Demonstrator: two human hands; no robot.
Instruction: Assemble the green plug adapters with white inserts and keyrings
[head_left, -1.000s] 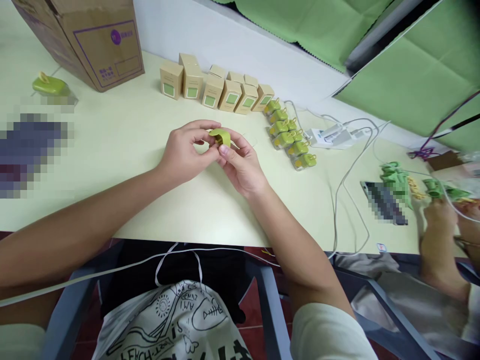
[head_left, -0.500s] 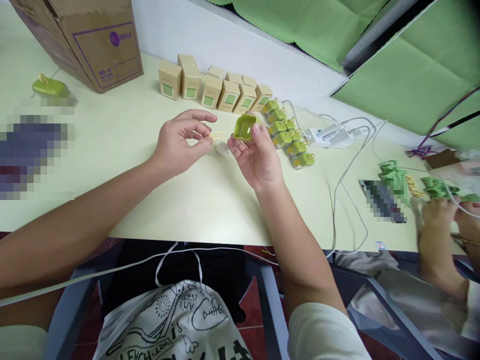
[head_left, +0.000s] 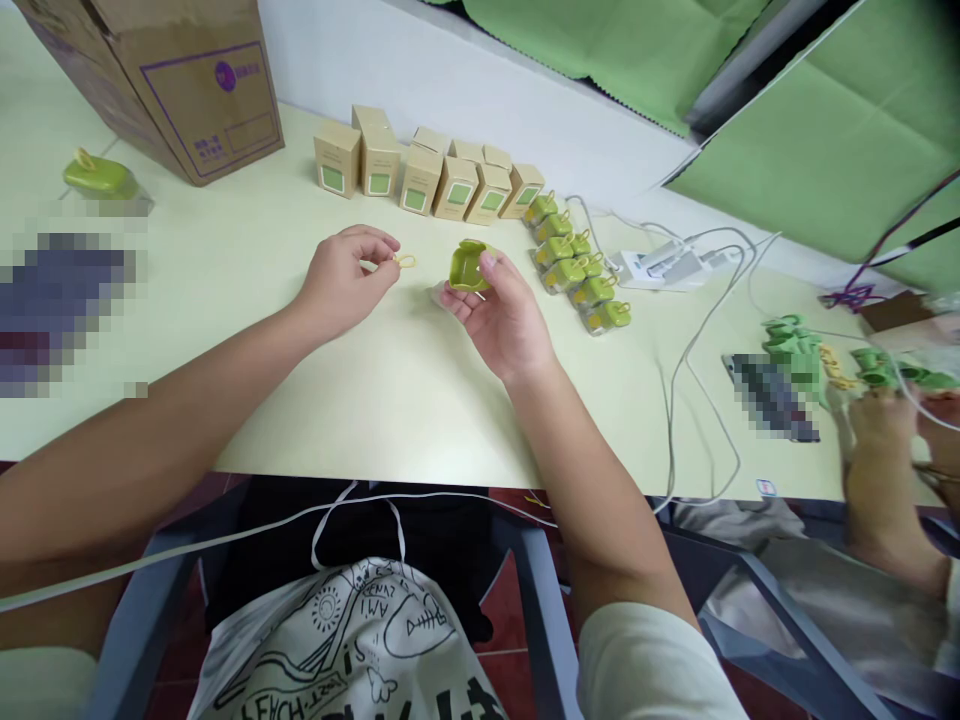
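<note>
My left hand (head_left: 345, 280) pinches a small yellow loop (head_left: 406, 262) between thumb and fingertips; the loop sticks out to the right. In my right hand (head_left: 510, 325) is a hollow olive-green plastic cover (head_left: 469, 266), its open side tilted toward me and the thumb on its rim. The loop and the cover are apart, with a short gap of table between them. A pale, clear-looking piece (head_left: 438, 294) lies just by my right fingertips, partly hidden. Beyond the right hand stand several green cases with yellow loops (head_left: 574, 270) in clear packaging.
Several small brown boxes (head_left: 416, 175) line the wall behind a large carton (head_left: 202, 100). At left are another green case (head_left: 97, 175) and a blurred dark item (head_left: 64, 310). A white power strip (head_left: 667, 270) and cables lie right. A co-worker's hands (head_left: 885, 420) work beside green pieces.
Both hands have shifted a little to the left, the right one with the green cover and the left one with the yellow loop. Each hand keeps its hold.
</note>
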